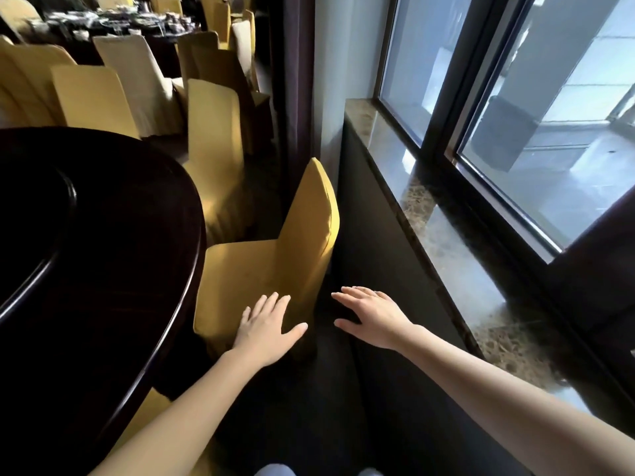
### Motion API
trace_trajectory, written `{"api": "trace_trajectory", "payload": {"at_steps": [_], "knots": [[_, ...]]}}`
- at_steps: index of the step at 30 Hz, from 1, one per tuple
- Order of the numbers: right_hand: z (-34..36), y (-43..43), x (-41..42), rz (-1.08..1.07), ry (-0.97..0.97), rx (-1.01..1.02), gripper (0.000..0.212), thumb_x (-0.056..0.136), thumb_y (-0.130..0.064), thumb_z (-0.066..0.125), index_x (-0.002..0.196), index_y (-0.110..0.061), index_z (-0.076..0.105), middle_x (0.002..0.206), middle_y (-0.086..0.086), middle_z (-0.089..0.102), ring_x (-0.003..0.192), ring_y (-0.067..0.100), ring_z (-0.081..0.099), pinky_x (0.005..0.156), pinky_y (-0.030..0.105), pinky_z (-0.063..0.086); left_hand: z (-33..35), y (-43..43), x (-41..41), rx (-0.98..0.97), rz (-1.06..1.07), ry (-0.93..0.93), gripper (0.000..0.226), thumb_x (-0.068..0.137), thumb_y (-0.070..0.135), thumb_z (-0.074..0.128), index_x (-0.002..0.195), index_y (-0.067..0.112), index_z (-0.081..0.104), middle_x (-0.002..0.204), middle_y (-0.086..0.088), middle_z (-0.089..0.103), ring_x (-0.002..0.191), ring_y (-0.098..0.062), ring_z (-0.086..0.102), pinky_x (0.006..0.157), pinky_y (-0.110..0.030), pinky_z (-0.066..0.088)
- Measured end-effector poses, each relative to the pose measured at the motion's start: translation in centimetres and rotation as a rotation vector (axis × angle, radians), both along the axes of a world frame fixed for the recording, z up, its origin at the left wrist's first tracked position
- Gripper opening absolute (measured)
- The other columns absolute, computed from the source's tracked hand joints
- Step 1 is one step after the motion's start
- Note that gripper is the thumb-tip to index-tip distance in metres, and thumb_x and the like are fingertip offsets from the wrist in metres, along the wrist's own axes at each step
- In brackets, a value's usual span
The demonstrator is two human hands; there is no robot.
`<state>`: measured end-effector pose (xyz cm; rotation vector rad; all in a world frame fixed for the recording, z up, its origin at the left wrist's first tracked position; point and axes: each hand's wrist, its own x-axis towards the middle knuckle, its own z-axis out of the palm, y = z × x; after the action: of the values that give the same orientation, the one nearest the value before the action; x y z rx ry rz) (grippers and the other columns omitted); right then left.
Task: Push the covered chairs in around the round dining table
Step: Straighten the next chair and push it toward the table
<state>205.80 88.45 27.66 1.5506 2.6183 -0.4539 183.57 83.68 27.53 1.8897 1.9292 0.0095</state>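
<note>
A dark round dining table [113,235] fills the left side. A chair in a yellow cover [275,266] stands at its right edge, its seat toward the table and its tall back toward the wall. My left hand [266,326] is stretched out flat over the near corner of that chair's seat, fingers straight. My right hand [372,312] is open too, fingers spread, in the dark gap between the chair and the wall, touching nothing I can make out. Another yellow covered chair [214,149] stands further along the table's edge. A third one [144,420] shows under my left forearm.
A marble window sill [443,221] and a dark panelled wall below it run along the right, close to the chair. A dark curtain [297,73] hangs in the corner. Several more covered chairs [92,94] and a laid table [103,18] stand beyond.
</note>
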Motion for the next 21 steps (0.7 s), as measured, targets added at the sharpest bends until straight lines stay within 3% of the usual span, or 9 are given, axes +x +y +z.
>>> {"api": "trace_trajectory", "payload": {"at_steps": [12,21], "knots": [[-0.6,13.4,-0.7,-0.032,0.022,0.025,0.065,0.093,-0.058,0.042,0.15,-0.034,0.021,0.159,-0.004,0.019,0.147,0.018,0.012,0.116,0.044,0.018,-1.1,14.6,0.0,0.009,-0.014,0.019,0.072,0.09,0.064,0.032,0.149,0.029,0.012,0.16,0.001,0.005,0.147,-0.021,0.001,0.117,-0.048,0.004],[-0.4,24.9,-1.3,-0.051,-0.015,0.052,0.063,0.092,-0.057,0.044,0.148,-0.037,0.023,0.156,-0.006,0.026,0.146,0.018,0.015,0.116,0.051,0.015,-1.3,28.7,0.4,-0.031,-0.116,-0.038,0.074,0.09,0.064,0.032,0.15,0.028,0.009,0.16,0.0,0.002,0.147,-0.021,-0.002,0.117,-0.048,0.004]]}}
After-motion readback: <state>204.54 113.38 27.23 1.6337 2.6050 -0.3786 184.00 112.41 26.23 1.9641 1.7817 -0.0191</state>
